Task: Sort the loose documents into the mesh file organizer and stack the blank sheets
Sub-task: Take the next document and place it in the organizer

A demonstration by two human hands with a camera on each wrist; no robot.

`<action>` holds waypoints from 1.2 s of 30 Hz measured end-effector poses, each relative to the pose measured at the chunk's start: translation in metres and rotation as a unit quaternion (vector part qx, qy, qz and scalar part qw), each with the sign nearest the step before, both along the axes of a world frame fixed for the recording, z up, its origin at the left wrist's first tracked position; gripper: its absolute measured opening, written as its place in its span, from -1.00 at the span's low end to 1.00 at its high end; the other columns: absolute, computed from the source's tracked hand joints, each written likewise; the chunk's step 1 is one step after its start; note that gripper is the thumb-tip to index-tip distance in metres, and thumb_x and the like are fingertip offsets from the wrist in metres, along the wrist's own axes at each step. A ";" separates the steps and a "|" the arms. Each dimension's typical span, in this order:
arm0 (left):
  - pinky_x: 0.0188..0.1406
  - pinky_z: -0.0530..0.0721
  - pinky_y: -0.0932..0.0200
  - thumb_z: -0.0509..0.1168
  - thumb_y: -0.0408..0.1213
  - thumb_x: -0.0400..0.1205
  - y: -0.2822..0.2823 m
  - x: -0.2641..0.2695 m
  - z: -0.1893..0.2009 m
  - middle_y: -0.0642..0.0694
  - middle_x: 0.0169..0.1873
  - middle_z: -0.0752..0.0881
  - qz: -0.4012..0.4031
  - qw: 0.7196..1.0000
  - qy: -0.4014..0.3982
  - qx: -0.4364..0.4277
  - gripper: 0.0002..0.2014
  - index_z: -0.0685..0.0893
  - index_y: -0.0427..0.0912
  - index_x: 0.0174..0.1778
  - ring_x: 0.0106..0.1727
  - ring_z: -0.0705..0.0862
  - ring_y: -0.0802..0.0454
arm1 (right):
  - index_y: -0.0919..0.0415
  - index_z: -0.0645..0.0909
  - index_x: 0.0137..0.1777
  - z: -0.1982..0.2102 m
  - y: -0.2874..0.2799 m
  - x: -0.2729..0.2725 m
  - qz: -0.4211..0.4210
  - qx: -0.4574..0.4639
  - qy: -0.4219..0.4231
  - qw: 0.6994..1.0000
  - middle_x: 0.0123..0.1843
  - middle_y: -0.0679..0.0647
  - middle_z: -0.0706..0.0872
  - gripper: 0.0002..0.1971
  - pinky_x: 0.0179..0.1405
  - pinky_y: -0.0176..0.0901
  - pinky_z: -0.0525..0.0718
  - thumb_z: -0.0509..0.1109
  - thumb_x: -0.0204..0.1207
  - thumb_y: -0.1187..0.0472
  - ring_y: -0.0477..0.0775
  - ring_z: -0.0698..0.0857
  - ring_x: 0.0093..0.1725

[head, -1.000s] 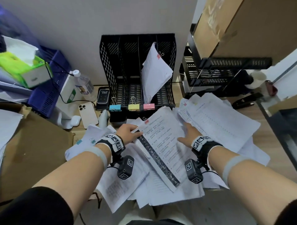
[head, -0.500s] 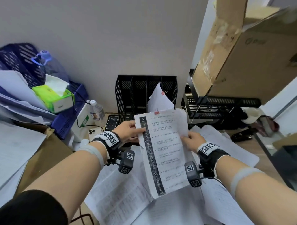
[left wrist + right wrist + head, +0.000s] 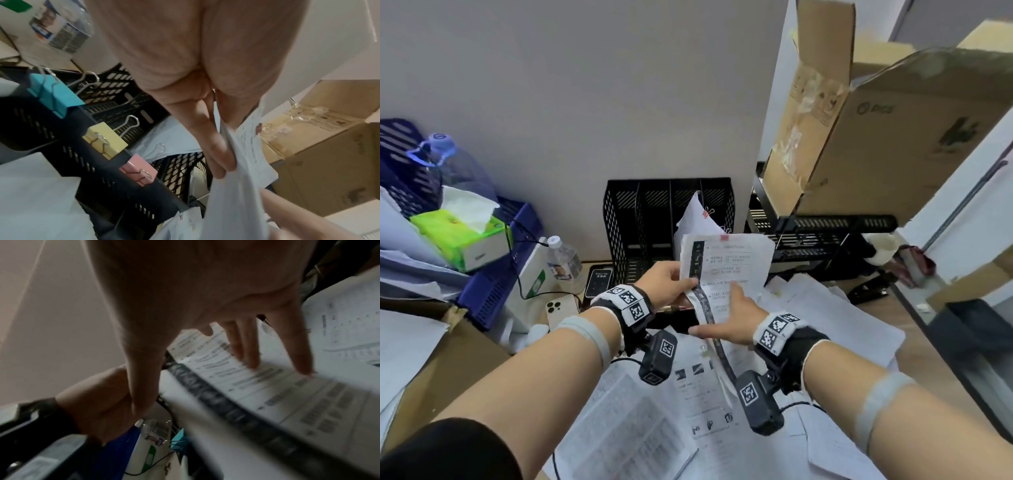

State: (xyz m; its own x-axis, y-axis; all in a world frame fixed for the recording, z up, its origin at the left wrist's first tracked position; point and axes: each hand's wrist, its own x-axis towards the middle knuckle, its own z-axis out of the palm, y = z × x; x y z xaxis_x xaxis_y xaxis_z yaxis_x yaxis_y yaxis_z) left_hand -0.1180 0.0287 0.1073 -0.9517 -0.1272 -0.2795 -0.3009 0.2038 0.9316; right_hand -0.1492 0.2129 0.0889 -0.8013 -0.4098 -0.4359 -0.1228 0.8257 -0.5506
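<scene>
A printed document with a dark strip down its left side and a red clip at the top is held upright in front of the black mesh organizer. My left hand pinches its left edge; in the left wrist view the fingers grip the paper. My right hand lies against the printed face with straight fingers and the thumb stretched left. A clipped document leans in the organizer's right slot. Blue, yellow and pink binder clips mark its front rim.
Loose printed sheets cover the desk below my arms and to the right. A cardboard box sits on a black shelf at right. At left are a blue basket, tissue box, water bottle and phone.
Both hands lifted the document off the pile and carried it up toward the organizer. My right hand shifted from the right edge onto the sheet's face.
</scene>
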 end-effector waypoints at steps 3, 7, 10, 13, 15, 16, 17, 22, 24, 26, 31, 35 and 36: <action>-0.09 0.84 0.10 0.31 -0.51 0.68 0.014 -0.002 0.010 -0.29 0.08 0.85 -0.071 0.997 0.009 0.021 -0.77 0.77 -0.21 0.17 -0.04 0.85 -0.09 | -0.11 -0.41 0.64 0.003 -0.012 0.008 -0.025 -0.006 -0.021 0.999 0.62 0.15 0.33 0.57 0.46 0.07 0.53 0.53 -0.21 -0.58 0.23 0.49 0.50; -0.03 0.85 0.07 0.34 -0.58 0.63 0.029 -0.007 0.018 -0.36 0.15 0.78 -0.130 0.990 0.004 0.051 -0.67 0.70 -0.26 0.29 -0.02 0.84 -0.11 | 0.11 -0.55 0.64 0.015 -0.014 0.011 -0.059 0.068 0.037 0.995 0.25 0.25 0.66 0.12 -0.08 -0.05 0.75 0.38 0.49 0.10 0.18 0.69 -0.07; 0.27 0.77 -0.09 0.40 -0.47 0.65 0.030 -0.009 0.014 -0.25 0.16 0.78 -0.136 0.987 -0.015 0.088 -0.64 0.68 -0.16 0.36 0.17 0.83 -0.15 | 0.12 -0.24 0.71 0.021 -0.005 0.008 -0.069 0.110 0.090 0.987 0.13 0.25 0.70 -0.14 -0.26 -0.07 0.61 0.25 0.57 0.29 0.23 0.71 -0.10; 0.39 0.69 -0.13 0.36 -0.38 0.69 0.029 -0.014 0.004 -0.22 0.36 0.70 -0.124 0.989 -0.041 0.073 -0.59 0.62 -0.08 0.47 0.34 0.75 -0.14 | 0.35 0.32 0.46 0.023 0.010 0.006 -0.066 0.121 0.124 0.983 0.13 0.28 0.69 -0.57 -0.15 -0.07 0.60 0.21 0.61 0.29 0.32 0.71 0.09; 0.46 0.62 -0.11 0.32 -0.41 0.69 0.031 -0.022 -0.006 -0.19 0.50 0.59 -0.124 0.991 -0.053 0.019 -0.51 0.54 -0.05 0.57 0.46 0.63 -0.12 | 0.43 0.42 0.34 0.022 0.022 0.006 -0.074 0.113 0.137 0.981 0.12 0.33 0.70 -0.68 -0.12 -0.11 0.56 0.19 0.62 0.31 0.33 0.71 0.10; 0.47 0.60 -0.10 0.31 -0.43 0.69 0.034 -0.026 -0.011 -0.16 0.56 0.52 -0.128 0.990 -0.056 -0.001 -0.46 0.49 -0.04 0.61 0.52 0.56 -0.11 | 0.46 0.46 0.28 0.021 0.027 0.004 -0.079 0.108 0.144 0.980 0.13 0.36 0.70 -0.71 -0.10 -0.13 0.53 0.18 0.62 0.32 0.34 0.70 0.11; 0.48 0.60 -0.10 0.31 -0.44 0.68 0.038 -0.030 -0.015 -0.11 0.61 0.46 -0.129 0.990 -0.058 -0.011 -0.42 0.45 -0.02 0.64 0.55 0.51 -0.09 | 0.48 0.50 0.23 0.020 0.033 0.003 -0.082 0.104 0.148 0.980 0.13 0.38 0.69 -0.74 -0.09 -0.14 0.51 0.18 0.63 0.34 0.35 0.70 0.13; 0.44 0.64 -0.14 0.33 -0.58 0.63 0.049 -0.046 -0.021 0.05 0.69 0.22 -0.084 0.993 -0.067 0.054 -0.25 0.35 0.06 0.70 0.59 0.45 -0.10 | 0.55 0.58 0.13 0.026 0.049 -0.007 -0.056 0.055 0.169 0.982 0.09 0.46 0.68 -0.73 -0.07 -0.14 0.47 0.16 0.68 0.32 0.40 0.67 0.11; 0.41 0.67 -0.10 0.35 -0.59 0.63 0.043 -0.049 -0.022 0.04 0.75 0.13 -0.049 0.996 -0.050 0.062 -0.20 0.29 0.08 0.73 0.49 0.60 -0.13 | 0.57 0.58 0.17 0.031 0.048 -0.019 -0.025 0.023 0.163 0.986 0.11 0.47 0.69 -0.71 0.07 -0.05 0.58 0.17 0.68 0.32 0.41 0.66 0.13; 0.35 0.71 -0.03 0.38 -0.56 0.62 0.031 -0.048 -0.023 -0.01 0.73 0.19 -0.011 0.998 -0.035 0.050 -0.15 0.22 0.12 0.74 0.24 0.71 0.07 | 0.54 0.60 0.21 0.032 0.042 -0.032 0.012 -0.005 0.155 0.988 0.12 0.46 0.71 -0.68 0.16 0.08 0.63 0.17 0.67 0.30 0.43 0.67 0.14; 0.03 0.74 0.04 0.35 -0.70 0.57 0.000 -0.038 -0.023 -0.11 0.75 0.17 0.064 0.997 -0.026 0.044 -0.02 0.09 0.13 0.76 0.40 0.69 -0.20 | 0.48 0.55 0.36 0.046 0.012 -0.049 0.081 -0.047 0.143 0.985 0.24 0.41 0.70 -0.65 0.28 0.07 0.61 0.17 0.69 0.28 0.40 0.65 0.25; 0.13 0.73 -0.14 0.22 -0.74 0.60 -0.017 -0.030 -0.023 -0.13 0.67 0.33 0.080 0.995 -0.042 0.049 -0.08 0.10 0.08 0.77 0.25 0.77 -0.20 | 0.39 0.52 0.40 0.051 -0.016 -0.063 0.103 -0.045 0.166 0.980 0.27 0.39 0.68 -0.64 0.30 0.10 0.61 0.17 0.68 0.24 0.41 0.64 0.27; 0.13 0.74 -0.07 0.18 -0.73 0.62 -0.018 -0.029 -0.022 -0.14 0.66 0.36 0.081 0.995 -0.049 0.044 -0.11 0.09 0.08 0.77 0.20 0.78 -0.15 | 0.38 0.52 0.36 0.052 -0.023 -0.066 0.101 -0.036 0.176 0.978 0.23 0.39 0.68 -0.66 0.25 0.09 0.63 0.16 0.66 0.25 0.43 0.66 0.22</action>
